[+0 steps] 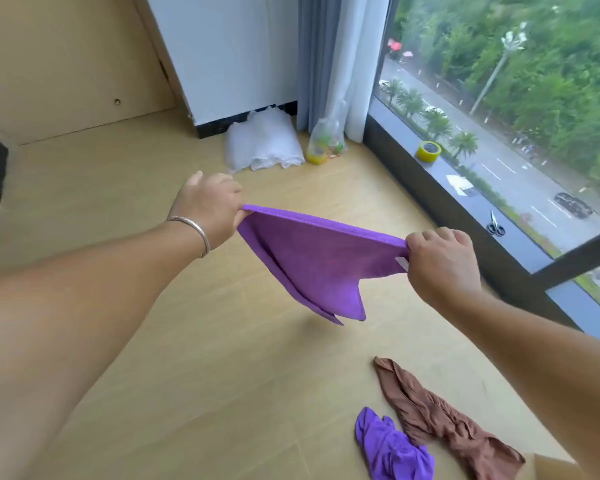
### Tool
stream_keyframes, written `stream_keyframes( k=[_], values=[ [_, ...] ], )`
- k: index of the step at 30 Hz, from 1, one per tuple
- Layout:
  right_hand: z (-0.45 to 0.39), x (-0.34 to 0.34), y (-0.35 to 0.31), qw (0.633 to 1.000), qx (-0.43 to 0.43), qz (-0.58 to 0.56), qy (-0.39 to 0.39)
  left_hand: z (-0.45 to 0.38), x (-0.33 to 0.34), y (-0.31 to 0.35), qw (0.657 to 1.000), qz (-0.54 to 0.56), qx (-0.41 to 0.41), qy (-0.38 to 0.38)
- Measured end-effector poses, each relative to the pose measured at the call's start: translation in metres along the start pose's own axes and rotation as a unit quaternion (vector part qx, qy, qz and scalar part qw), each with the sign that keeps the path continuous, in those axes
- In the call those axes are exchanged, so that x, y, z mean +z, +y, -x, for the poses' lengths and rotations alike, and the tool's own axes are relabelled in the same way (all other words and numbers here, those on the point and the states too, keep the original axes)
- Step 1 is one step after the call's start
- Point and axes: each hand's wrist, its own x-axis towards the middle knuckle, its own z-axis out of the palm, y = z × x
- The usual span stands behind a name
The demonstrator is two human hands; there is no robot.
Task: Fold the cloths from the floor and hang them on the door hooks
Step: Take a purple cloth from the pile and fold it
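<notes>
— Held in the air over the wooden floor (222,341)?
— Yes: a purple cloth (312,261), doubled over, stretched between both hands, lower corners hanging free.
— Grip on the left?
— Left hand (210,206), bracelet (194,233) at the wrist, fingers curled and pinching the cloth's left end.
— On the right?
— Right hand (440,258), closed round the right end, beside a small white tag (401,262).
— Still down on the floor?
— A crumpled purple cloth (392,448) and a brown cloth (444,424), touching, near the window side.
— Further off?
— Against the far wall, a white bundle (260,143); beside it a clear bag (326,140) at the curtain's (329,60) foot. On the dark window sill (465,206), a yellow tape roll (429,151) and, seemingly, scissors (495,226), well apart.
</notes>
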Motion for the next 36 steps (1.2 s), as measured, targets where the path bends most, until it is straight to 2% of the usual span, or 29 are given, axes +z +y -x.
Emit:
stream_keyframes(
  k=[4,10,12,15,19,24,26,29,36],
  values=[
    [-0.023,-0.035,-0.058,0.997,-0.071,-0.019,0.025,0.065,-0.015,-0.062,0.995,0.039,-0.092,0.019],
    [0.009,-0.036,-0.11,0.98,-0.187,0.024,-0.063,0.183,-0.007,-0.075,0.981,0.073,-0.18,-0.005],
    [0.035,-0.021,-0.12,0.972,-0.217,0.026,-0.08,0.226,0.008,-0.059,0.976,0.077,-0.2,-0.037],
    [0.086,0.016,-0.129,0.957,-0.267,0.008,-0.115,0.294,0.04,-0.022,0.963,0.08,-0.222,-0.13],
    [0.167,0.077,-0.135,0.929,-0.325,-0.013,-0.179,0.383,0.092,0.039,0.938,0.057,-0.202,-0.276],
    [0.259,0.137,-0.137,0.898,-0.359,-0.007,-0.255,0.477,0.152,0.114,0.899,0.084,-0.187,-0.387],
    [0.288,0.151,-0.138,0.89,-0.363,0.002,-0.277,0.506,0.172,0.136,0.887,0.104,-0.18,-0.412],
    [0.321,0.169,-0.141,0.894,-0.357,0.006,-0.269,0.536,0.198,0.16,0.875,0.137,-0.178,-0.429],
    [0.357,0.225,-0.154,0.899,-0.318,-0.008,-0.302,0.568,0.258,0.185,0.861,0.177,-0.186,-0.439]
  ],
)
